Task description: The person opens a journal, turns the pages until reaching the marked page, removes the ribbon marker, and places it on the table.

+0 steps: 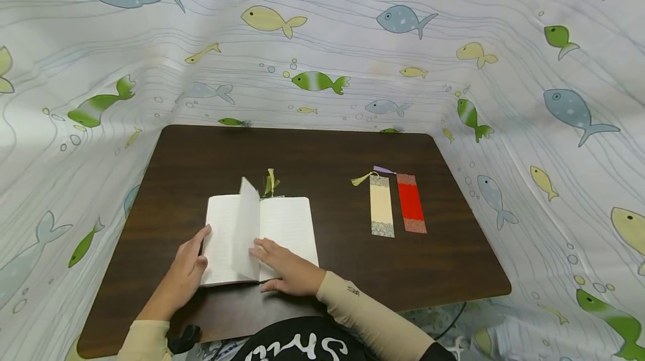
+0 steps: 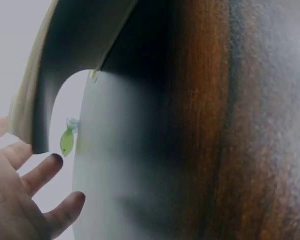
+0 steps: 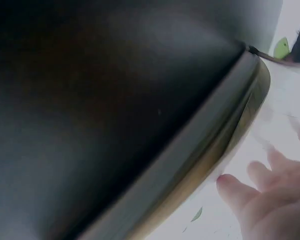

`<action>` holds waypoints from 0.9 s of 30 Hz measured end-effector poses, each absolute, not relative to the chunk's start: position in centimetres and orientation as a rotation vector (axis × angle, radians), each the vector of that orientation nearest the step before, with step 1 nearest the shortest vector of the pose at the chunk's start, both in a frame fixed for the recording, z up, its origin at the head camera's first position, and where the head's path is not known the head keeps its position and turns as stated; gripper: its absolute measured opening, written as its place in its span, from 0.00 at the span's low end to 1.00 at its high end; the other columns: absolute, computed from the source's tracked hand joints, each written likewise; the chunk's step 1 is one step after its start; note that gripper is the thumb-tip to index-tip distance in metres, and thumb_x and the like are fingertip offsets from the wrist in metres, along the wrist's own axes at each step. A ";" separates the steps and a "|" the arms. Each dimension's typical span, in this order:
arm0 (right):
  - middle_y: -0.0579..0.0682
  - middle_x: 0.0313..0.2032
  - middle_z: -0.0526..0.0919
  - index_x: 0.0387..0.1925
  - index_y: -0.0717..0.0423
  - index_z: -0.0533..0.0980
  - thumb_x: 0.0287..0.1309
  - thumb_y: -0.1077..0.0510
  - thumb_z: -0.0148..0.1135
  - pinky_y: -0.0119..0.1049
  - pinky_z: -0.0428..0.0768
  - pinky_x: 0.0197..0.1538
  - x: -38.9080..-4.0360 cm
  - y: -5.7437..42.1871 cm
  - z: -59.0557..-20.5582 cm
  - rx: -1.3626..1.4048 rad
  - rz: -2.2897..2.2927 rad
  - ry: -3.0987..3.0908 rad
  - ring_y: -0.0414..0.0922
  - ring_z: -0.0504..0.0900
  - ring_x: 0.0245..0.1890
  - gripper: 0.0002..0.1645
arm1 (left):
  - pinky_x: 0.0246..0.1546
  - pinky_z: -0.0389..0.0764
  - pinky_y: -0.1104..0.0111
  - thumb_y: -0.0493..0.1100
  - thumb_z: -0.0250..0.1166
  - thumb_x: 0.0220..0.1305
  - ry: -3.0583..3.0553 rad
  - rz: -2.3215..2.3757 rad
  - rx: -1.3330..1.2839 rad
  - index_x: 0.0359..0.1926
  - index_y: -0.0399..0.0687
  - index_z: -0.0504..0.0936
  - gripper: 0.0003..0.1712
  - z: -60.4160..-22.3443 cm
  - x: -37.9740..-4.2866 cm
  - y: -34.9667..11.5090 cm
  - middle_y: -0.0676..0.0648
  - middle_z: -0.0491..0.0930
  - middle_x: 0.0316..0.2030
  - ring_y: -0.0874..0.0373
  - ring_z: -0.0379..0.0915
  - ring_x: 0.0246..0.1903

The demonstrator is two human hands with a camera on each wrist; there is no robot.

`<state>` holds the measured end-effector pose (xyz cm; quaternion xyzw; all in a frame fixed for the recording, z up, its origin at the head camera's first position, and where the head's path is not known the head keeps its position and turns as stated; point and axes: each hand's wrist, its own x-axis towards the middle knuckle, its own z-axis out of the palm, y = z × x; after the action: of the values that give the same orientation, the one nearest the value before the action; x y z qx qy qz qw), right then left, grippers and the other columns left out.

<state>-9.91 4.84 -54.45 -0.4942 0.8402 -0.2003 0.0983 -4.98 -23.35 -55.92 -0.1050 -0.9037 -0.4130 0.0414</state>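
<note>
An open notebook (image 1: 287, 218) with white pages lies on the dark wooden table. One leaf (image 1: 248, 226) stands raised near its middle. My right hand (image 1: 287, 267) lies over the lower right page, fingers fairly straight and fingertips at the raised leaf. Along the left edge of the notebook is my left hand (image 1: 182, 271), its fingertips at the page edges. In the left wrist view, the fingers (image 2: 42, 175) are spread and relaxed beside the curved page block. A yellow-green tassel (image 1: 271, 183) pokes out above the notebook's top edge; what it hangs from is mostly hidden.
To the right on the table (image 1: 342, 204) lie a cream bookmark (image 1: 381, 204) with a yellow tassel and a red bookmark (image 1: 411, 204) with a purple ribbon. A fish-printed curtain (image 1: 322, 47) surrounds the table's back and sides.
</note>
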 end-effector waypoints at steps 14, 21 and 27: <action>0.44 0.75 0.53 0.71 0.41 0.62 0.68 0.41 0.51 0.45 0.58 0.71 -10.7 5.7 -55.4 -1.431 -0.400 2.397 0.46 0.50 0.75 0.32 | 0.50 0.54 0.26 0.47 0.40 0.78 -2.904 -1.160 -0.297 0.68 0.52 0.68 0.24 -55.6 -5.1 -23.6 0.28 0.52 0.70 0.28 0.46 0.64; 0.49 0.75 0.52 0.73 0.48 0.57 0.60 0.41 0.62 0.50 0.58 0.71 -11.8 8.2 -56.2 -1.251 -0.247 2.566 0.48 0.49 0.75 0.44 | 0.51 0.56 0.28 0.54 0.55 0.71 -2.966 -1.019 -0.284 0.65 0.54 0.72 0.25 -56.2 -5.1 -23.9 0.33 0.53 0.71 0.30 0.47 0.65; 0.46 0.76 0.48 0.76 0.47 0.50 0.49 0.36 0.67 0.56 0.59 0.69 -13.1 10.9 -56.6 -1.047 -0.137 2.645 0.47 0.46 0.76 0.59 | 0.49 0.58 0.30 0.53 0.66 0.62 -2.917 -0.939 -0.334 0.64 0.56 0.73 0.30 -56.8 -5.1 -24.1 0.38 0.51 0.73 0.29 0.49 0.64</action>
<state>-13.08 10.89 -56.62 -0.3637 0.9187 -0.0477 0.1465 -5.07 -24.11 -56.77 -0.1085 -0.9459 -0.3044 0.0297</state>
